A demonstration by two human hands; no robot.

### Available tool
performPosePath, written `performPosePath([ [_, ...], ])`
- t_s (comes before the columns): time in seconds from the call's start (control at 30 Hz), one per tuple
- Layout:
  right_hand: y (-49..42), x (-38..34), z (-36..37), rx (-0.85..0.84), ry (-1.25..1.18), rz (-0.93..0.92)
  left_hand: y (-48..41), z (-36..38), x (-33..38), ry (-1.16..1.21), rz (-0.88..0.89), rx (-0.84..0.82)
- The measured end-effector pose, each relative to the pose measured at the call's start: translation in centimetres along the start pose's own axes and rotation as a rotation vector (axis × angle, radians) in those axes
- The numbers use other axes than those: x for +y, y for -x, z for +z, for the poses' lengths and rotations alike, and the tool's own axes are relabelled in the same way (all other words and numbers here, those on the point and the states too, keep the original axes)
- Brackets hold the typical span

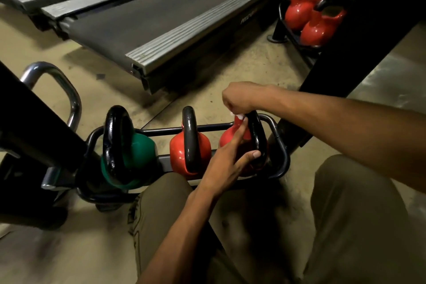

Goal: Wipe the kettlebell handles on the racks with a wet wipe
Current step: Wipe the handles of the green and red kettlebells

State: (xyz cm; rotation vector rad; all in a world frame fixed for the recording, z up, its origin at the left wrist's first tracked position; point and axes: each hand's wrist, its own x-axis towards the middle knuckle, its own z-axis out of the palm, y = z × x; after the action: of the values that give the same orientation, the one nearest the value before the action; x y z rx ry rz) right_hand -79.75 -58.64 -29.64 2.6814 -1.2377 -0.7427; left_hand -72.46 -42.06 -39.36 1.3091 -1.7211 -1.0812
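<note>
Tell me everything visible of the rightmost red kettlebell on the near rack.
It stands upright at the right end of the near rack: the red kettlebell has a glossy body and a black looped handle. The left hand touches the handle with straight fingers; the right hand holds a wet wipe at the handle's top.

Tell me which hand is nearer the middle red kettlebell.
Left. The left hand sits just right of the middle red kettlebell, fingers touching the rightmost handle. The right hand is farther away, at the top of that handle with the wipe.
</note>
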Motion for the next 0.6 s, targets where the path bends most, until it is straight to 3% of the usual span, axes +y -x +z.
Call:
performPosePath([
  [0.13,1.7,2.9,3.4,0.420,-0.579,0.345,0.2,-0.1,0.2,-0.005,-0.021,-0.002],
  [0.2,3.2,2.0,6.7,0.584,-1.154,0.595,0.1,-0.2,0.2,-0.016,-0.024,0.009],
  [0.23,3.8,1.3,8.0,0.582,-1.533,0.695,0.1,-0.3,0.3,-0.017,-0.023,0.012],
  [0.3,4.2,0.3,10.0,0.353,-2.187,0.739,0.1,-0.4,0.5,-0.004,-0.022,0.006],
  [0.37,4.4,0.2,10.7,0.090,-2.514,0.619,0.1,-0.3,0.6,0.006,-0.025,-0.003],
  [0.43,5.0,0.1,10.0,0.058,-2.607,0.585,0.2,-0.1,0.5,0.008,-0.035,-0.003],
  [0.5,5.0,0.0,9.1,0.316,-2.471,0.700,0.4,0.2,0.2,-0.004,-0.045,0.023],
  [0.57,4.6,0.6,7.9,0.626,-1.953,0.732,0.5,0.5,0.0,-0.036,-0.046,0.046],
  [0.6,4.1,1.0,7.1,0.678,-1.621,0.648,0.5,0.6,-0.1,-0.051,-0.046,0.049],
])
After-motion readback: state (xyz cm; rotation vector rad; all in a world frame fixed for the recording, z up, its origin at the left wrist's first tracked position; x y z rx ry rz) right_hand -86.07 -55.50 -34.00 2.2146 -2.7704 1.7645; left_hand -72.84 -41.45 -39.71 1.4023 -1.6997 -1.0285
